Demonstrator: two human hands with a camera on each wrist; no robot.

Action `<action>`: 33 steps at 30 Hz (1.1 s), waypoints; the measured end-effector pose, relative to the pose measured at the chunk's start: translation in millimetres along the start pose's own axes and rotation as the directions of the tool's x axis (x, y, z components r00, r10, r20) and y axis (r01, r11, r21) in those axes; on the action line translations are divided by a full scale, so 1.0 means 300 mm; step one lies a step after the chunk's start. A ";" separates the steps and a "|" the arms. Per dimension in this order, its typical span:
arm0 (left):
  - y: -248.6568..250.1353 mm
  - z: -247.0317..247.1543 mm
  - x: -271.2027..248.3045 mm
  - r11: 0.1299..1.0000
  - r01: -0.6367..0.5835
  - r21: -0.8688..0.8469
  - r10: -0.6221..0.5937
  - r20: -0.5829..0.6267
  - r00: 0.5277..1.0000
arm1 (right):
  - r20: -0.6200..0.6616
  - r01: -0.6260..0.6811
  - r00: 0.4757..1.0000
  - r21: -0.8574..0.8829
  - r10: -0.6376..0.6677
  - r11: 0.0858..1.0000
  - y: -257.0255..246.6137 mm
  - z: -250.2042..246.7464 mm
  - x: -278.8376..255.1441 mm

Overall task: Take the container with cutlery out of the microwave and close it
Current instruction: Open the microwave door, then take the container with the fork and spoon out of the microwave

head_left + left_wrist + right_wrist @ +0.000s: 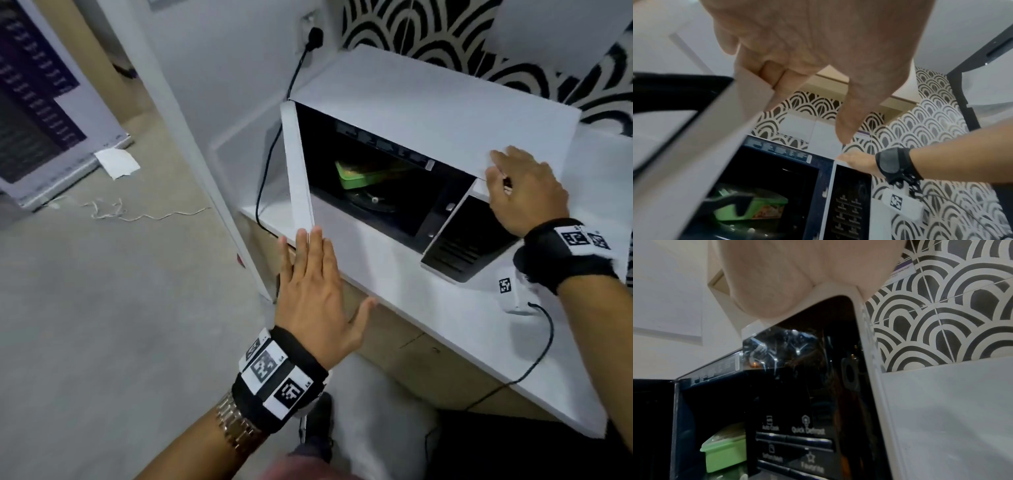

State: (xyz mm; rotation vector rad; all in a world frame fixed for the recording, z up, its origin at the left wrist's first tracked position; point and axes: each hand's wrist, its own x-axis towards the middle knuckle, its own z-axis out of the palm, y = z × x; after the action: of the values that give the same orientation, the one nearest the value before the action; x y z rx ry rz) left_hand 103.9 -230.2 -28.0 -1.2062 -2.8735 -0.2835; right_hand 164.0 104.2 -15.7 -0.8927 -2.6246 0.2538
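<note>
Head view: white microwave [428, 113] on a white counter [445, 308], door [298, 168] swung out to the left. Green container [363, 173] sits inside the dark cavity on the turntable; contents not readable. Left hand [315, 291] flat, fingers straight and together, fingertips at the door's free edge, holding nothing. Right hand [524, 192] lies on the top right front corner of the microwave, above the black control panel [462, 240], fingers loosely bent over the edge, nothing held. Black cable [270, 150] runs from a wall socket down behind the door.

Left wrist view: left hand [797, 48] with fingers extended against the door [701, 154] edge. Container [756, 209] visible low in the cavity, partly hidden by the door. Right hand [857, 160] on the top corner.

Right wrist view: palm of the right hand [787, 272] presses on the corner; fingers out of sight. Container [725, 452] inside, left of the control panel [807, 418]. Patterned tiles [941, 313] behind.
</note>
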 end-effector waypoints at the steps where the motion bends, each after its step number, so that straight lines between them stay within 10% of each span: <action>1: -0.008 -0.011 -0.006 0.999 0.048 0.010 -0.048 0.011 0.999 | -0.009 0.009 1.000 0.003 -0.009 1.000 0.013 0.011 0.004; 14: -0.232 0.047 0.101 0.945 0.319 0.072 -0.315 -0.064 0.947 | -0.114 0.007 0.993 0.057 -0.001 0.998 0.146 0.118 0.081; 22: -0.267 0.071 0.300 0.975 0.131 -0.182 -0.138 -0.031 0.990 | -0.118 -0.003 0.993 0.040 0.008 0.999 0.149 0.109 0.071; 33: -0.198 0.270 0.730 0.586 0.278 -0.761 -0.178 0.213 0.961 | -0.097 -0.036 0.995 -0.013 0.035 0.999 0.078 0.073 0.028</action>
State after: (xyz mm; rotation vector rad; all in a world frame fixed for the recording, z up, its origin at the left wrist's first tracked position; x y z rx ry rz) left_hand -87.5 -102.3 -99.3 -0.8598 -3.0531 -1.7004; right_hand 162.3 126.6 -40.0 -0.9335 -2.5267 0.1952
